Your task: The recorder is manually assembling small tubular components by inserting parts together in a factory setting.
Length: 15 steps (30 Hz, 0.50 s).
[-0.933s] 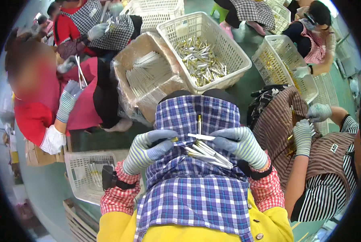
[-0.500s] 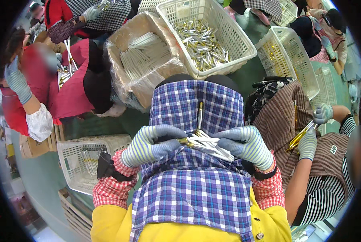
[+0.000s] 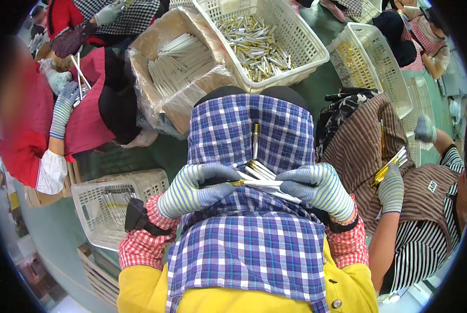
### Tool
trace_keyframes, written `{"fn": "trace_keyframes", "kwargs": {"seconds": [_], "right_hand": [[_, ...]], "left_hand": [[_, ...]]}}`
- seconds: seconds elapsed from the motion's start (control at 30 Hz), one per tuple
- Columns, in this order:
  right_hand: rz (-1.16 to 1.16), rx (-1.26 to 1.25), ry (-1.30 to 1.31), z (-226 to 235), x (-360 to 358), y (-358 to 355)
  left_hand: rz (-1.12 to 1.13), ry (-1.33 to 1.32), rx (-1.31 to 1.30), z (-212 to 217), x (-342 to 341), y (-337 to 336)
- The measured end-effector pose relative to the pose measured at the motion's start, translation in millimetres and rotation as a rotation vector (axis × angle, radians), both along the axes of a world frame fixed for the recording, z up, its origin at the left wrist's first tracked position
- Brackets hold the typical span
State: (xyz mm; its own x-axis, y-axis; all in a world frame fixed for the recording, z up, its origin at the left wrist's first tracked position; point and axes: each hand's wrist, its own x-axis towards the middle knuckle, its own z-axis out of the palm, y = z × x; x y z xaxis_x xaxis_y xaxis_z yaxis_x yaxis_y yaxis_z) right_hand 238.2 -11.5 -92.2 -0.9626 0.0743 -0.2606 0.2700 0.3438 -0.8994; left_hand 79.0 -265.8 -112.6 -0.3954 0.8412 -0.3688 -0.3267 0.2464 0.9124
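Observation:
In striped gloves, my hands meet over the blue checked apron (image 3: 223, 125) on my lap. My left hand (image 3: 199, 188) is closed on a slim metallic tube, whose gold end (image 3: 237, 183) pokes out past the fingertips. A white rod (image 3: 262, 183) is pinched in my right hand (image 3: 317, 185), its tip touching or just inside that gold end; I cannot tell which. Several loose white rods (image 3: 258, 169) lie on the apron just behind and beneath my fingers. Farther up, in the apron's fold, rests one gold-and-silver tube (image 3: 255, 143).
Ahead stand a plastic-lined carton (image 3: 142, 68) of white rods and a white basket (image 3: 312, 55) of gold-and-silver tubes. Another basket (image 3: 87, 221) is at my left. Co-workers sit close on both sides; the right one's gloved hand (image 3: 391, 190) grips gold-ended white rods (image 3: 392, 166).
My hands stay together with small finger shifts; fewer loose rods show beneath them. The left co-worker's raised hand has come down to the lap. The right co-worker's far hand has moved away from the rods.

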Motion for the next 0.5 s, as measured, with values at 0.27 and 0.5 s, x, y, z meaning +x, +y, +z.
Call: {"fn": "trace_keyframes", "kwargs": {"seconds": [0.27, 0.5], "right_hand": [[0.113, 0.127, 0.086, -3, 7, 1], [0.116, 0.077, 0.009, -12, 16, -11]], "left_hand": [[-0.178, 0.185, -0.037, 10, 5, 7], [-0.169, -0.024, -0.111, -2, 21, 19]]}}
